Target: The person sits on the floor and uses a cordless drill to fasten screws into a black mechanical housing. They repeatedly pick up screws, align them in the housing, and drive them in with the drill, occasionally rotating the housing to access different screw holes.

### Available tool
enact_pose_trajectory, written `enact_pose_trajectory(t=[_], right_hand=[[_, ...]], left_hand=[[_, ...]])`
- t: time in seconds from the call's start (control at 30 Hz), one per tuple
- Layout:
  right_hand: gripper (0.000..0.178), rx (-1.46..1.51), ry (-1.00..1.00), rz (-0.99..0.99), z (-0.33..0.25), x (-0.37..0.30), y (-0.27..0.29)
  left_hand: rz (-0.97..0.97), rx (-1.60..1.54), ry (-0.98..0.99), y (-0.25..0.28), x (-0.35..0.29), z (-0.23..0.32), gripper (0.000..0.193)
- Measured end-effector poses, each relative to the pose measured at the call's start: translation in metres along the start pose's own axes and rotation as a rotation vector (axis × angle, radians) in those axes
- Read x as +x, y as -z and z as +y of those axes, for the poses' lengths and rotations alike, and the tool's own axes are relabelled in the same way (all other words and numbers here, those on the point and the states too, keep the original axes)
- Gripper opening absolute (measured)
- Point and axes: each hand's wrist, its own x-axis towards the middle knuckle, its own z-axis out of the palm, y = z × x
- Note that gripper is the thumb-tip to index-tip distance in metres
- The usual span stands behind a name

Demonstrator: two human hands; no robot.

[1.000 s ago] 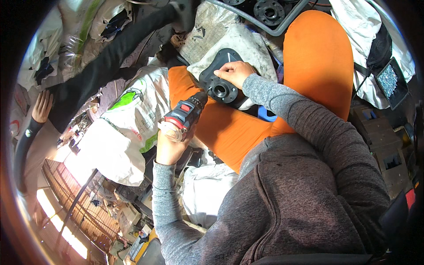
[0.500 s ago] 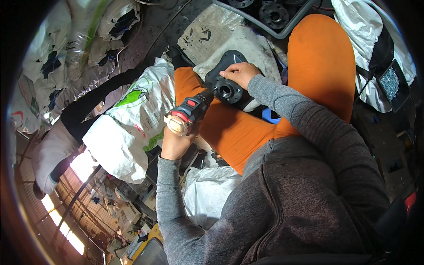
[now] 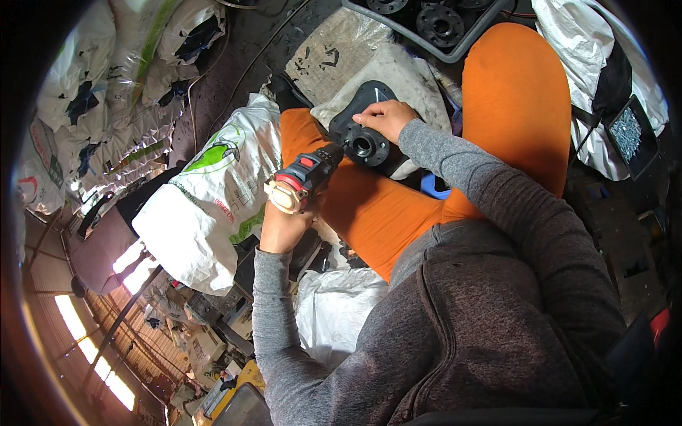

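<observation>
My left hand (image 3: 283, 226) is wrapped round the grip of a cordless drill (image 3: 308, 172), black with red parts and a yellowish rear end. Its front end meets the rim of a round black flange (image 3: 364, 145), which has a central bore and small holes round it. This flange sits on a black waisted plate (image 3: 371, 96), over a pale cushion-like sack (image 3: 419, 89) by my orange-clad leg (image 3: 376, 206). Across the flange's far side lies my right hand (image 3: 387, 121), fingers curled together and gripping the part. Its fingertips are partly hidden.
A grey crate (image 3: 455, 53) of similar black flanges stands at the far side. To the right is a black tray of screws (image 3: 626, 135). A white printed sack (image 3: 206, 202) lies left of my leg, and a blue object (image 3: 435, 186) sits between my legs. Another person (image 3: 106, 248) is at far left.
The person at far left has shifted, and their outstretched arm is no longer visible beside the sack. My hands, the drill and the flange stay almost in place.
</observation>
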Motion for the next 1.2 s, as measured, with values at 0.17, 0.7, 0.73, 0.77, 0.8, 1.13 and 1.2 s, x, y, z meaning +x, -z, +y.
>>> enact_pose_trajectory(t=[0.17, 0.7, 0.73, 0.77, 0.8, 1.13, 1.2], right_hand=[[0.044, 0.000, 0.019, 0.015, 0.002, 0.001, -0.002], [0.058, -0.054, -0.153, -0.013, -0.003, -0.005, 0.011], [0.057, -0.121, -0.164, -0.041, 0.000, -0.009, 0.012], [0.057, -0.190, -0.178, -0.063, 0.001, -0.013, 0.014], [0.054, -0.254, -0.132, -0.092, -0.001, -0.019, 0.014], [0.036, 0.491, -0.135, -0.113, 0.000, 0.006, 0.044], [0.026, 0.801, -0.140, -0.198, -0.022, -0.004, 0.069]], left_hand=[[0.024, 0.004, 0.063, -0.002, -0.001, 0.002, 0.028], [0.082, -0.219, 0.049, -0.010, -0.010, -0.004, 0.033], [0.089, -0.212, 0.083, -0.010, -0.013, -0.003, 0.033], [0.100, -0.246, 0.089, -0.010, -0.015, -0.002, 0.033], [0.112, -0.281, 0.096, -0.011, -0.020, -0.001, 0.034], [0.308, -0.012, -0.379, -0.031, -0.109, -0.009, 0.026], [0.252, 0.068, -0.439, -0.036, -0.126, -0.008, 0.029]])
